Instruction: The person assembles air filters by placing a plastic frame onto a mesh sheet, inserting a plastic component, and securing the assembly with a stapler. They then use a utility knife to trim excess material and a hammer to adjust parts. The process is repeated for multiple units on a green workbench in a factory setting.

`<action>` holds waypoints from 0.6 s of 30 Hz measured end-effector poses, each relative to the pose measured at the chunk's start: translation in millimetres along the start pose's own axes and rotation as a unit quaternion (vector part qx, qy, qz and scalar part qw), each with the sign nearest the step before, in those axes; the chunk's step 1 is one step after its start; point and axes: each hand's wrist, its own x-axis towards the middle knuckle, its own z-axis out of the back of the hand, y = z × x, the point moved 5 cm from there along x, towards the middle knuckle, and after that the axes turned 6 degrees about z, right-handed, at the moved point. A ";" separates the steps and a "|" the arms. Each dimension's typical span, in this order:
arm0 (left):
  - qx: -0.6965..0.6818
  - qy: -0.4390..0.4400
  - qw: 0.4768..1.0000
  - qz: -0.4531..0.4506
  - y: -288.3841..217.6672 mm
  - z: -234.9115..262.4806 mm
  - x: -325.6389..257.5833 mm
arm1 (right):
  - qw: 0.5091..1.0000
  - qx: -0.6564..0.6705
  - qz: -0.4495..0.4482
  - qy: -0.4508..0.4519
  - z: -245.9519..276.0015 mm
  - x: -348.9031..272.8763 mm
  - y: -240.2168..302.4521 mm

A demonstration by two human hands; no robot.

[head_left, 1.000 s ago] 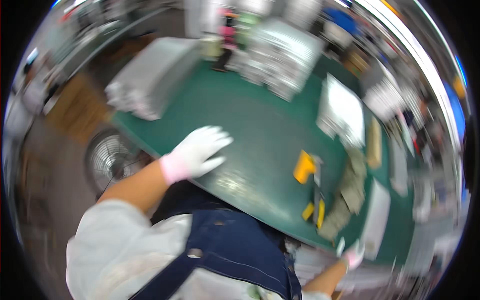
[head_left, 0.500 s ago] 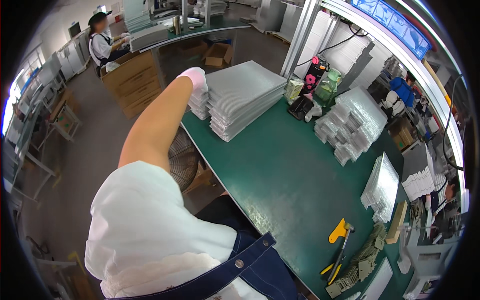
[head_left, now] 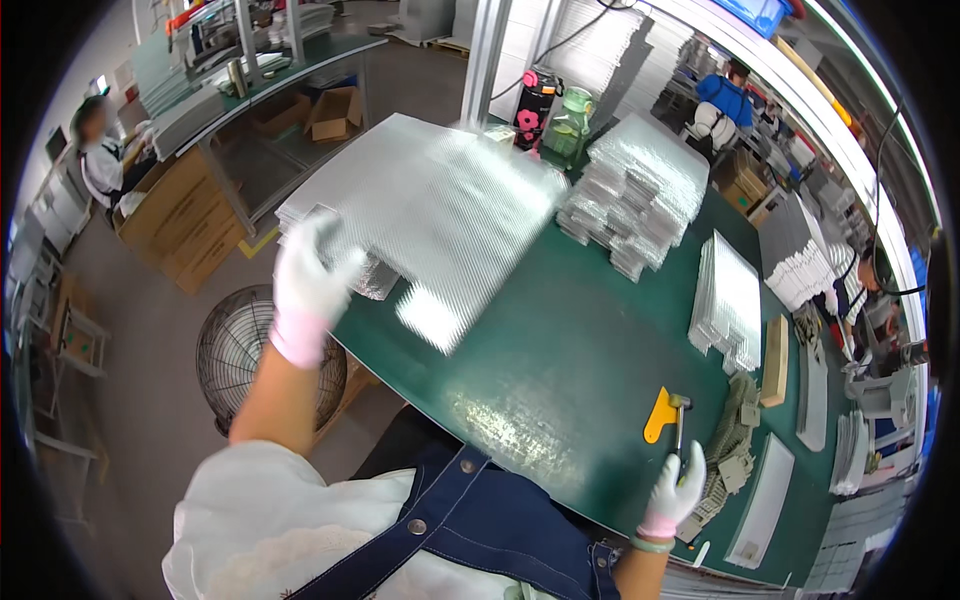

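Observation:
My left hand [head_left: 303, 285], in a white glove with a pink cuff, grips the near left edge of a large silver textured foil sheet [head_left: 430, 200]. The sheet is smeared by motion and lies over the far left of the green table [head_left: 560, 330]; part of a silver stack [head_left: 376, 280] shows beneath it. My right hand [head_left: 676, 492], gloved alike, is over the handle of a hammer [head_left: 681, 404], fingers apart. The hand hides most of that handle. A yellow scraper [head_left: 658, 416] lies beside the hammer head.
Stacked silver pieces [head_left: 640, 190] and a smaller silver pile [head_left: 728, 300] stand on the right. Near them lie a wooden block [head_left: 774, 360] and olive-green strips [head_left: 735, 430]. A green jug [head_left: 569, 125] stands at the back. A floor fan [head_left: 235, 350] is left of the table.
My left hand has drawn back toward me with the silver sheet, which now spreads over the stack. My right hand has come into view at the hammer. The whole view has turned rightward.

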 end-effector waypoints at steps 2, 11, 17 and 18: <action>-0.015 0.045 0.998 -0.029 -17.0 -26.1 -54.1 | 0.986 0.138 -0.059 0.079 -43.6 -5.0 15.2; 0.140 0.207 0.954 -0.168 -49.4 -111.5 -147.2 | 0.880 0.348 -0.234 0.222 -148.8 -4.8 79.4; 0.108 0.439 0.891 -0.043 -67.3 -124.7 -102.6 | 0.777 0.580 -0.219 0.108 -120.1 -2.8 107.8; 0.092 0.464 0.881 -0.010 -59.6 -132.0 -101.1 | 0.810 0.528 -0.221 0.132 -116.5 -2.1 104.5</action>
